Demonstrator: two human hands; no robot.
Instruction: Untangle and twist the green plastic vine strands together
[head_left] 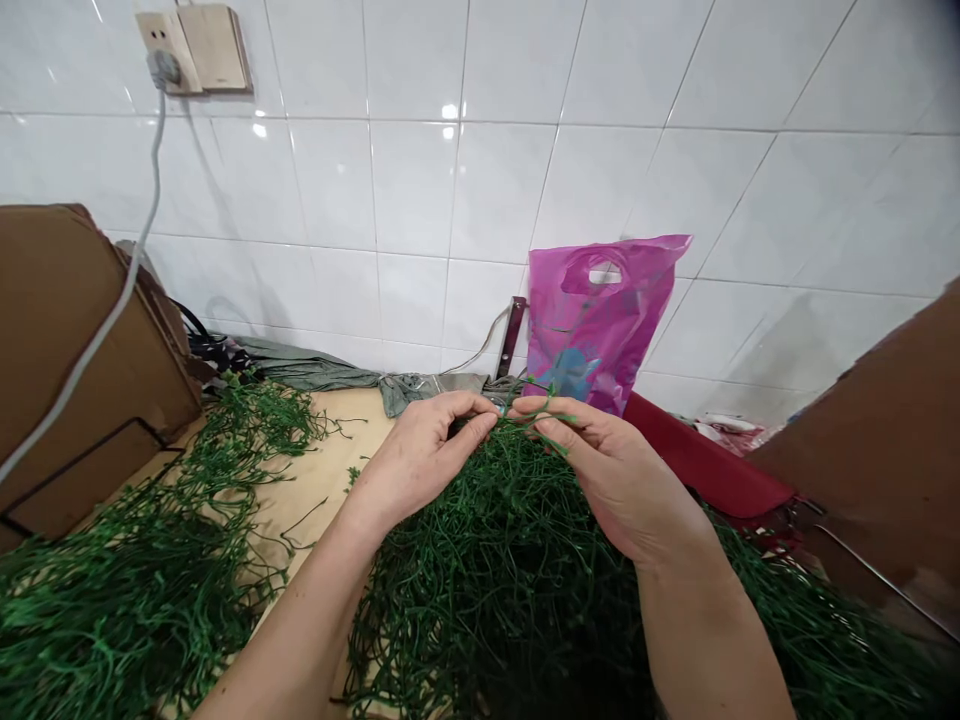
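Observation:
In the middle of the head view, my left hand [431,440] and my right hand [592,445] meet fingertip to fingertip. Between the right thumb and fingers lies a thin green plastic stem [551,412] with small leafy tips. My left thumb and forefinger pinch close to its end; the exact spot is partly covered by the fingers. Right beneath both hands spreads a large heap of similar green artificial stems [510,540]. A second pile of green stems [120,590] covers the left side of the tan surface [337,425].
A purple plastic bag [600,330] stands against the tiled wall [412,180]. Cardboard boxes flank both sides, one left [67,350] and one right [885,450]. A grey cable [154,200] hangs from the socket at upper left. Behind the heap lies a red object [705,465].

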